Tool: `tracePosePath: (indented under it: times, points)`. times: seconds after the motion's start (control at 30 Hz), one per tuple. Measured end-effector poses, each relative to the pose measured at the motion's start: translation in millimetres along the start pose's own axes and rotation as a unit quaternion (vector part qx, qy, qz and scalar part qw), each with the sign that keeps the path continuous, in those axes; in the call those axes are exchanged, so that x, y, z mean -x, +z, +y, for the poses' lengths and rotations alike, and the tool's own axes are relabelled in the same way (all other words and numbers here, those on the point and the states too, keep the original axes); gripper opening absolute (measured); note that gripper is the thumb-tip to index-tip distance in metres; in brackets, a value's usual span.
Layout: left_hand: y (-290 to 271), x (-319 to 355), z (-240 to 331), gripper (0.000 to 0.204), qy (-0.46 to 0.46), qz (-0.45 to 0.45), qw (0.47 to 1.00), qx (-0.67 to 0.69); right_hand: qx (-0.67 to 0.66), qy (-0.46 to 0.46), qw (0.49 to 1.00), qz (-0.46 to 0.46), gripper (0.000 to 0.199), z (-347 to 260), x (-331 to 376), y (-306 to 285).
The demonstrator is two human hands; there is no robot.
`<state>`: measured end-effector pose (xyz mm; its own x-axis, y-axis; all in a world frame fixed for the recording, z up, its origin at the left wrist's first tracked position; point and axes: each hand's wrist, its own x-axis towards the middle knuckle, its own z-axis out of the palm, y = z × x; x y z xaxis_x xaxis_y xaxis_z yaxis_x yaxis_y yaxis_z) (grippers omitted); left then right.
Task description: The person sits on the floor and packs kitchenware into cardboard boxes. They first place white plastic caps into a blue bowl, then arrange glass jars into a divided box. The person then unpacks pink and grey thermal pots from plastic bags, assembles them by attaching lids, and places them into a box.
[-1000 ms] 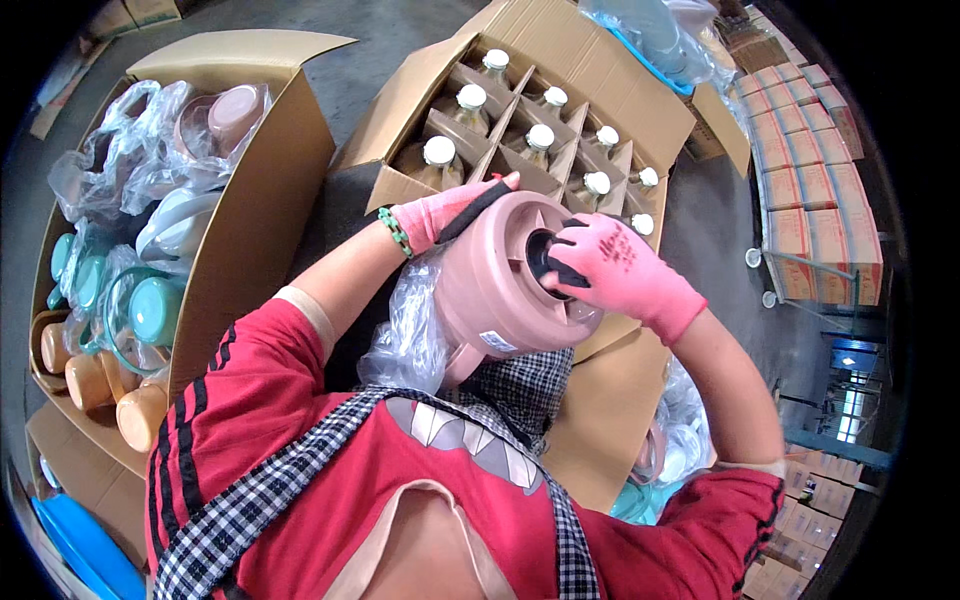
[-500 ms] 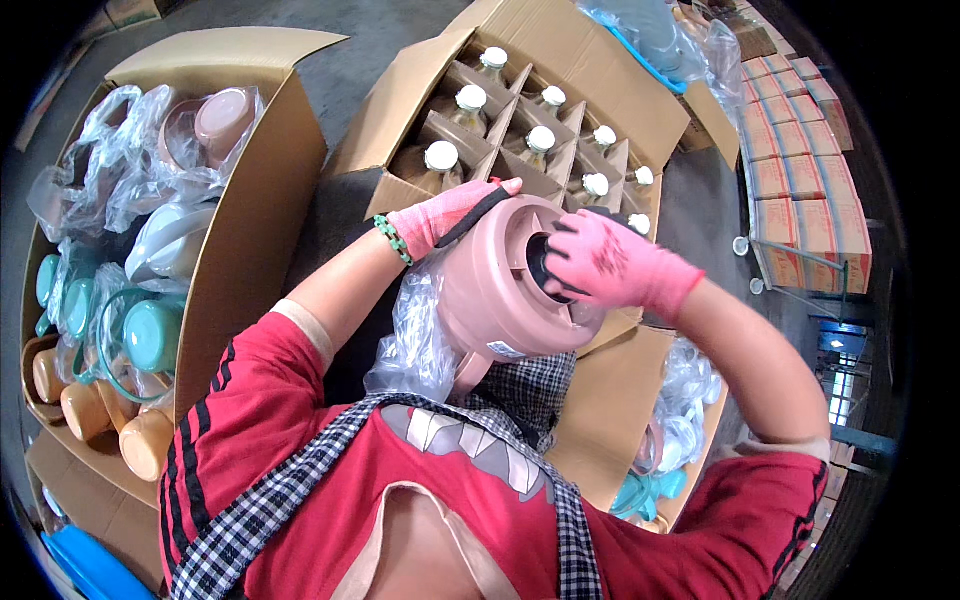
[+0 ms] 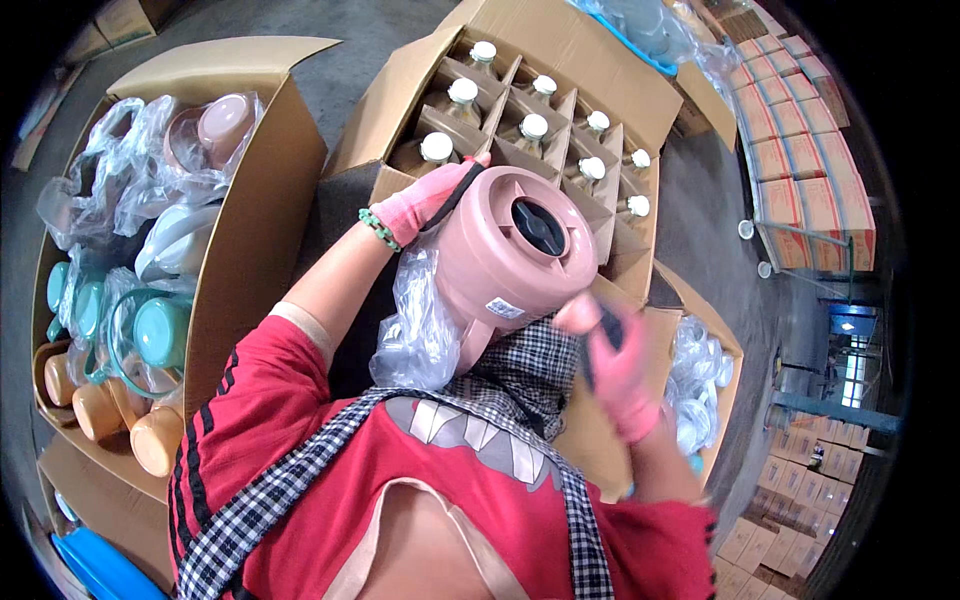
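Observation:
A dusty-pink plastic jug (image 3: 463,275) with a handle lies tilted in front of my chest, its base turned up. A round black plug (image 3: 539,226) sits in the middle of that base. My left hand (image 3: 432,200), in a pink glove with a black palm, grips the jug's far left side. Crumpled clear plastic (image 3: 415,320) hangs at the jug's left, beside the handle. My right hand (image 3: 622,375), gloved the same way, is off the jug near its right lower rim. Motion smears its fingers, so I cannot tell whether they hold anything.
Ahead stands an open carton (image 3: 560,40) with dividers and several white-capped bottles (image 3: 533,127). A tall carton (image 3: 265,190) on the left holds pink, white, green and orange jugs. Another open carton (image 3: 722,400) with wrapped pieces is at right. Stacked cartons (image 3: 790,140) stand beyond.
My right hand has left the black plug and moved down and toward me, uncovering the plug. My left hand keeps its hold on the jug, which has shifted slightly.

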<state>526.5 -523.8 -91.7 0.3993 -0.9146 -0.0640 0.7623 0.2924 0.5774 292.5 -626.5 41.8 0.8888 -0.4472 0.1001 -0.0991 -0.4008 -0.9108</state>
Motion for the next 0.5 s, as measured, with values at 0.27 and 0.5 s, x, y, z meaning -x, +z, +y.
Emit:
tracePosePath:
  times: [0.27,0.5]
  points:
    - [54.8,79.1,6.1,0.059,0.069,0.122,0.738,-0.66,-0.254,0.233,0.916,-0.205,0.037,51.8,42.2,64.6]
    - [67.0,165.8,55.1,0.02,-0.021,0.161,0.579,-0.799,-0.241,0.211,0.921,-0.222,0.046,33.3,44.4,10.1]
